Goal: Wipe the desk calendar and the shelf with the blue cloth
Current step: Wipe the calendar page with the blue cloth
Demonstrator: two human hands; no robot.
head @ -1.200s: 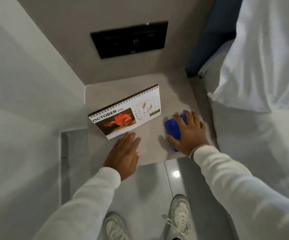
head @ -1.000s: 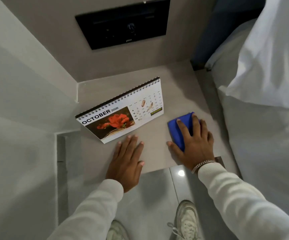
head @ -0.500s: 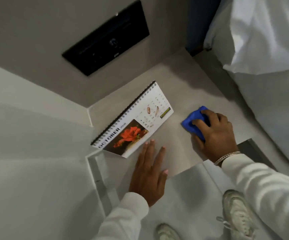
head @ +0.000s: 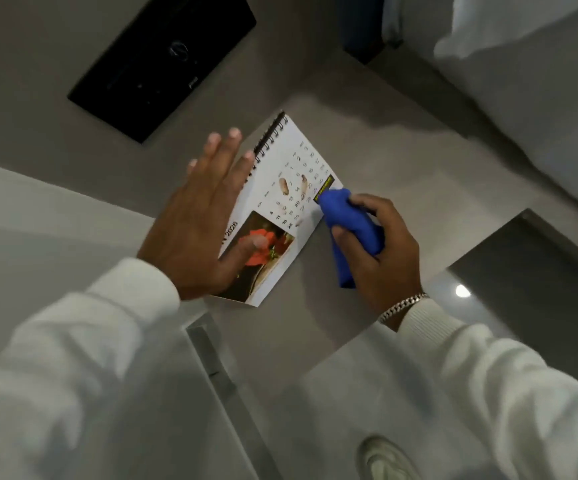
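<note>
A spiral-bound desk calendar (head: 292, 188) with a red flower photo stands on the grey shelf (head: 401, 174). My left hand (head: 201, 223) reaches over its left half with fingers spread, thumb in front of the photo; whether it touches the calendar is unclear. My right hand (head: 381, 251) is shut on the bunched blue cloth (head: 346, 233), whose tip meets the calendar's lower right corner. The calendar's left part is hidden behind my left hand.
A black panel (head: 163, 60) is set in the wall behind the shelf. A bed with white bedding (head: 529, 64) lies to the right. A pale wall (head: 38, 209) closes the left side. Glossy floor tiles and my shoe (head: 384, 459) show below the shelf edge.
My left hand rose from the shelf and moved up over the calendar. My right hand lifted the blue cloth off the shelf and brought it left to the calendar's corner. The view tilted.
</note>
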